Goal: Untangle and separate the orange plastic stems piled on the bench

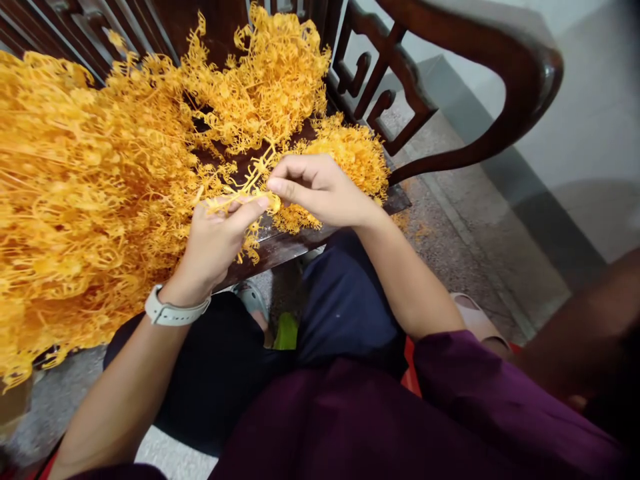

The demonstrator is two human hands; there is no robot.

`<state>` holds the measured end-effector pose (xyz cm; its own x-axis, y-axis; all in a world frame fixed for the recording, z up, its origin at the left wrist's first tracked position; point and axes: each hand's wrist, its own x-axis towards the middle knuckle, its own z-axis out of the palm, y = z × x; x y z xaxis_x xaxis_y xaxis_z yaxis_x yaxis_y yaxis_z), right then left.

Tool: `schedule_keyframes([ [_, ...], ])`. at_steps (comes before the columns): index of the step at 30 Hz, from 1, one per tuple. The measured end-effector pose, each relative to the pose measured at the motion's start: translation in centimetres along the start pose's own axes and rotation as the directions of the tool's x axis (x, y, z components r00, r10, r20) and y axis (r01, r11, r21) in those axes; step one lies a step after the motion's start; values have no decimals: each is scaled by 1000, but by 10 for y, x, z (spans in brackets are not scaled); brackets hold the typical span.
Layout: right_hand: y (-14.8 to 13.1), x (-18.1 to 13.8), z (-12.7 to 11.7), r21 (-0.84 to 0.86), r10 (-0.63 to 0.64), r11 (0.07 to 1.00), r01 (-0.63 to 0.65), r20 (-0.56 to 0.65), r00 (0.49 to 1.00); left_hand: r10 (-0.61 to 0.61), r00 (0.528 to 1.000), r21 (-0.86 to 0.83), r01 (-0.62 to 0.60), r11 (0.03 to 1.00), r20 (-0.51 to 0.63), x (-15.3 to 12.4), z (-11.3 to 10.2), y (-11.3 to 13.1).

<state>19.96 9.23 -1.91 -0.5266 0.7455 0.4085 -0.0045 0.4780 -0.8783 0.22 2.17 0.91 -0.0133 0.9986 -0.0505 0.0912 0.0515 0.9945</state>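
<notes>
One purple shirt (320, 417) nearest — one left hand (216, 241) gripping yellow strands (259, 170), one right hand (327, 191) pinched closed nearby.

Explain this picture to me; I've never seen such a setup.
There's no machine: these are a person's bare hands, seen from a camera worn on the head, looking forward and down. The left hand, wearing a white watch strap, pinches a yellow-orange sprig. The right hand has its fingertips close beside it; whether they grip it is unclear. On the dark wooden bench lie similar sprigs: a large heap and, by the armrest, a smaller cluster.
</notes>
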Motion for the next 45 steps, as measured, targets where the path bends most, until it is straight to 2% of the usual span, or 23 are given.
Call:
schedule_keyframes([
  [5,1,4,13,94,39,995,-32,-65,997,38,999,93,-38,995,8,0,-5,-4],
  [7,8,6,12,103,64,994,-47,-164,984,28,999,104,-31,994,25,-4,-6,-4],
  [9,23,8,1,87,86,994,-60,-341,936,-6,997,119,-4,993,77,-12,-7,-2],
  [11,47,8,-21,24,98,995,-100,-512,854,-36,990,125,19,992,139,-21,-7,1],
  [13,74,3,-47,-110,81,978,-177,-580,810,-55,983,103,38,994,172,-28,-7,5],
  [15,95,-5,-67,-287,52,924,-253,-560,827,-56,988,45,49,998,147,-29,-7,5],
  [17,101,-12,-73,-432,42,851,-299,-511,859,-42,995,-12,43,999,90,-24,-8,3],
  [19,89,-15,-66,-515,32,795,-321,-494,869,-21,999,-49,22,999,30,-16,-7,-1],
  [21,62,-14,-49,-526,6,788,-321,-515,857,-11,1000,-78,9,997,-27,-8,-5,-5],
  [23,32,-12,-25,-446,10,854,-268,-502,865,-25,996,-117,15,993,-81,-3,-1,-8],
  [24,18,-10,-13,-354,38,911,-214,-443,895,-32,995,-134,19,991,-98,-2,2,-9],
  [26,-1,-7,9,-112,95,986,-124,-234,968,-39,994,-158,22,987,-105,-1,8,-10],
  [28,-10,-4,25,12,77,997,-76,-184,980,-22,997,-151,10,988,-79,-1,11,-9],
  [31,-14,0,31,55,86,996,-74,-281,956,6,998,-120,-12,993,-55,0,7,-4],
  [36,-16,5,22,148,94,988,-42,-359,928,100,980,-148,-126,981,-170,17,-2,6],
  [41,-14,10,13,451,209,893,-9,-396,894,-16,987,-313,-35,949,-158,29,16,23],
  [45,-16,13,6,584,235,805,104,-475,848,33,992,-278,-67,958,-124,32,35,35],
])
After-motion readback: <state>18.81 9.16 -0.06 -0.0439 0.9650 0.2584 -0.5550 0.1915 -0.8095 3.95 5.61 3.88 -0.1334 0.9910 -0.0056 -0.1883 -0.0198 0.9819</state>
